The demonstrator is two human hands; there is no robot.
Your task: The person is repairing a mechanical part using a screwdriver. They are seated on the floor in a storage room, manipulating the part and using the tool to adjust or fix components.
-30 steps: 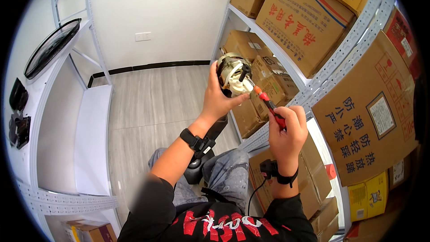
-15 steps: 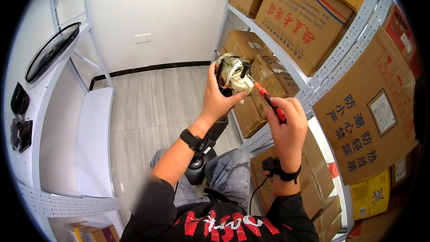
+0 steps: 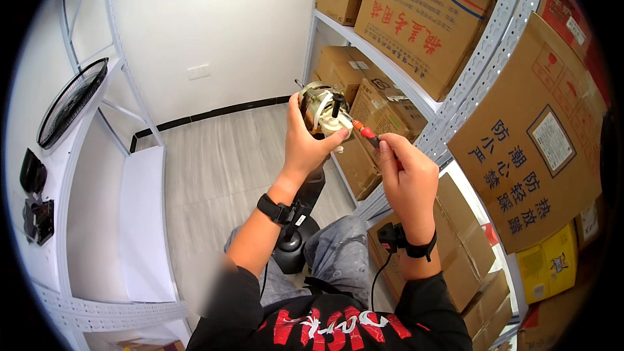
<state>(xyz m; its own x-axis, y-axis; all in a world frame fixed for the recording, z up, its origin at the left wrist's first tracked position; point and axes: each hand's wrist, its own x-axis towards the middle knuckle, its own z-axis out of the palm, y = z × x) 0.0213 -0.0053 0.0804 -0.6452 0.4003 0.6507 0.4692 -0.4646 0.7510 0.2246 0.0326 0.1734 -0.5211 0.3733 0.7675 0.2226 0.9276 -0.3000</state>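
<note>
My left hand (image 3: pixel 304 146) is closed round a fan motor (image 3: pixel 316 99), a metal body with white plastic parts and a black knob standing up from it. Between my legs, a black fan stand (image 3: pixel 311 190) rises towards the motor; my hand hides where the two meet. In my right hand (image 3: pixel 411 172) is a red and black screwdriver (image 3: pixel 366 132), pinched at the rear of its handle. Its shaft points left at the motor's white plastic housing (image 3: pixel 338 127), and the tip appears to be against it.
On the left shelf (image 3: pixel 78 117) lie a black fan grille (image 3: pixel 73 101) and black plastic parts (image 3: pixel 38 211). Cardboard boxes (image 3: pixel 422 26) fill the right rack, and a large carton (image 3: pixel 526 143) leans out close to my right arm. The stand's round base (image 3: pixel 290 253) is between my knees.
My right fingers have shifted back along the screwdriver's handle and no longer wrap over its middle. The motor, still in my left hand, sits slightly further left in the picture, as the view has shifted.
</note>
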